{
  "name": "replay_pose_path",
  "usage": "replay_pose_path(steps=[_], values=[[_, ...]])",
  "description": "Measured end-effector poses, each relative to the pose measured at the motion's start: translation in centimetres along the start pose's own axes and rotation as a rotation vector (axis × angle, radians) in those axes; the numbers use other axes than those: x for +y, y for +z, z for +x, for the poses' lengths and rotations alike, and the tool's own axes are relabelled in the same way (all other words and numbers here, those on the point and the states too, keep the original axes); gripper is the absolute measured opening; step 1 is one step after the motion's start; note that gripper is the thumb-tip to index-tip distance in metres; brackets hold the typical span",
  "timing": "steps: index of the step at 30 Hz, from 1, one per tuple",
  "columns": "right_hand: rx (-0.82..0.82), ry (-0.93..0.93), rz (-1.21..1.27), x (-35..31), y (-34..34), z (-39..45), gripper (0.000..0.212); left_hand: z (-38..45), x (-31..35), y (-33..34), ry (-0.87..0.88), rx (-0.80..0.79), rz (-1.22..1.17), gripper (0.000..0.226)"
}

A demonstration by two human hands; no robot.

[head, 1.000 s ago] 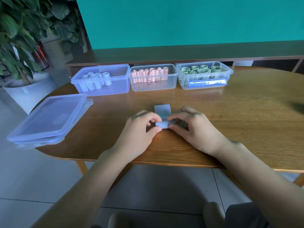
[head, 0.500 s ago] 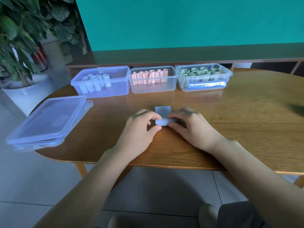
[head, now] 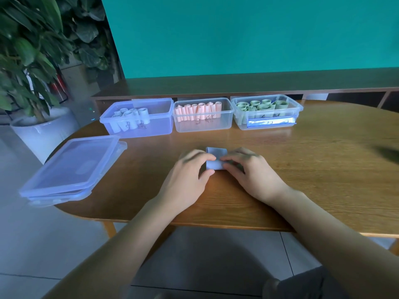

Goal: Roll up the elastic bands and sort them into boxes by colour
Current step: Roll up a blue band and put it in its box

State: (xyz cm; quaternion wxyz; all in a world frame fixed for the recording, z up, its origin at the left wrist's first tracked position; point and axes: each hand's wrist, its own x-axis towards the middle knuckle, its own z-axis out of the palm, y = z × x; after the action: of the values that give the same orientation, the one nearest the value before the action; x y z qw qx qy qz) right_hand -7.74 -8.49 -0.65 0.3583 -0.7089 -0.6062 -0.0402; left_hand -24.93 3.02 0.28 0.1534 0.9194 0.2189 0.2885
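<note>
Both hands pinch the blue band (head: 216, 159) on the counter (head: 323, 169): left grip (head: 190, 178) and right grip (head: 252, 171) level. I read roll axis 9–3; blue box (head: 138, 117) at 11, nearer left.

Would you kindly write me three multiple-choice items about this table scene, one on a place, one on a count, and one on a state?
1. Where does the box of pink rolls stand?
A. Between the other two boxes
B. At the left end of the row
C. On the stacked lids

2. How many open boxes stand in the row?
A. Two
B. Three
C. Five

3. What are the hands doing?
A. Resting flat, apart
B. Lifting a lid
C. Both pinching the blue band

Answers:
1. A: the pink box sits between the blue box and the green box.
2. B: three stand there.
3. C: the left hand and right hand pinch the blue band.
</note>
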Motion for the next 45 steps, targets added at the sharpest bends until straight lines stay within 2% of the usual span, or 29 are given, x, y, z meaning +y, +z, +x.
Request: replay_pose_path(steps=[13,21,26,32,37,45], values=[[-0.051,0.033,-0.045,0.4,-0.3,1.6,0.027,2.3,-0.9,0.6,0.006,-0.004,0.039,0.036],[-0.074,0.058,-0.041,1.0,-0.2,2.6,0.031,3.2,-1.5,1.1,0.027,0.022,0.038,0.025],[-0.020,0.025,-0.026,1.4,0.0,2.9,0.023,4.1,-1.9,1.4,0.007,0.011,0.059,0.031],[-0.083,0.053,-0.056,2.0,0.1,3.8,0.031,4.9,-2.1,1.8,-0.028,-0.012,0.102,0.039],[-0.107,0.052,-0.046,2.6,0.1,4.6,0.032,5.6,-2.1,1.7,0.043,0.007,0.054,0.031],[-0.165,0.108,-0.094,3.3,0.5,6.2,0.037,7.7,-3.3,2.4,-0.026,-0.051,0.017,0.039]])
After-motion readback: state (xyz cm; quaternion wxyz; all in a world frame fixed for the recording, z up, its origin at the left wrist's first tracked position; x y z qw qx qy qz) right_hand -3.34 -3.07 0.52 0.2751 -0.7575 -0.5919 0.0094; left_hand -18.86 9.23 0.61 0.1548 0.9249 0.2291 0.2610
